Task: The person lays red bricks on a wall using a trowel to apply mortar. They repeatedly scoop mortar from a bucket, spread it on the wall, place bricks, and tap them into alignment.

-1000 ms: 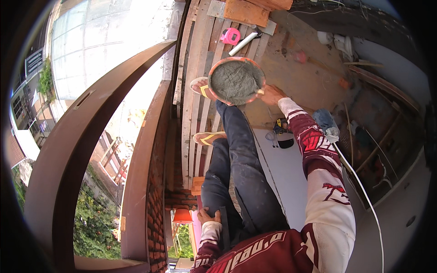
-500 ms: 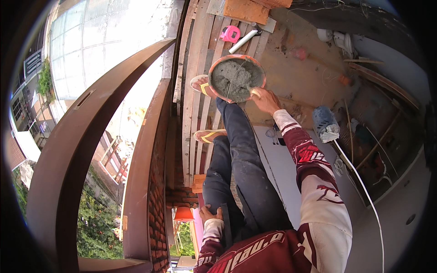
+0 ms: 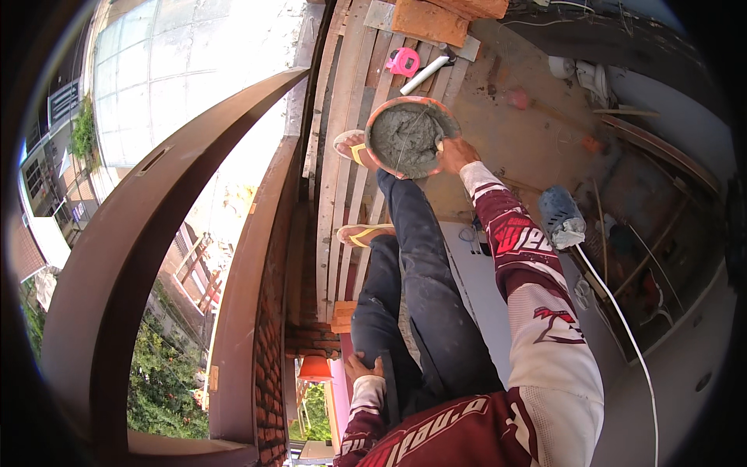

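A round orange-rimmed bowl (image 3: pixel 373 165) of wet grey mortar (image 3: pixel 403 134) sits beside my right foot at the edge of the boards. My right hand (image 3: pixel 459 156) is closed around the pale handle of a trowel (image 3: pixel 440 145) at the bowl's right rim. The trowel's blade is hidden by my hand and the mortar. A thin line passes across the bowl. My left hand (image 3: pixel 364 366) lies on my left thigh, fingers apart and holding nothing.
Under my sandalled feet run wooden boards (image 3: pixel 331 265). Beyond the bowl lie a pink tape measure (image 3: pixel 403 61), a hammer with a white handle (image 3: pixel 424 75) and orange bricks (image 3: pixel 430 21). A blue lamp-like fixture (image 3: pixel 561 214) with a white cable hangs at right; brown frame beams (image 3: pixel 109 233) stand left.
My right hand has turned and drawn in closer to the bowl's right rim with the trowel. The mortar's surface has shifted into a smoother hollow. My left hand stays on my thigh.
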Motion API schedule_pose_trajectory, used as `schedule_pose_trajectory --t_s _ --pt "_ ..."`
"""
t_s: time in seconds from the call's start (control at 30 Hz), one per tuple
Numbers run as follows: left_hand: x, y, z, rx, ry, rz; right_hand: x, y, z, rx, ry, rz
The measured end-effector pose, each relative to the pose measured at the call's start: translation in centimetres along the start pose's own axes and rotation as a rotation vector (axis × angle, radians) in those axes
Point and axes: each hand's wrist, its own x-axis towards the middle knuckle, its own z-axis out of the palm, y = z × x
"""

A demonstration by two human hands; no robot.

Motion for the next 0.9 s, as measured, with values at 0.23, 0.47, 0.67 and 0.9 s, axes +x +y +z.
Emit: schedule_pose_trajectory --t_s 0.23,0.47,0.67,0.9 --pt "-0.4 -0.1 0.3 0.023 -0.015 -0.015 0.5 0.9 -0.3 -0.032 -0.034 -0.084" --pt "-0.5 0.8 0.0 0.054 -0.031 -0.043 1.3 1.6 -1.2 0.206 -0.154 -0.072" --pt "0.1 0.2 0.2 0.092 -0.05 -0.05 2.0 -1.3 0.2 -0.067 -0.048 -0.127" --pt "0.7 -2.6 1.8 0.103 -0.029 -0.025 0.2 2.5 -1.9 0.14 -0.096 -0.219"
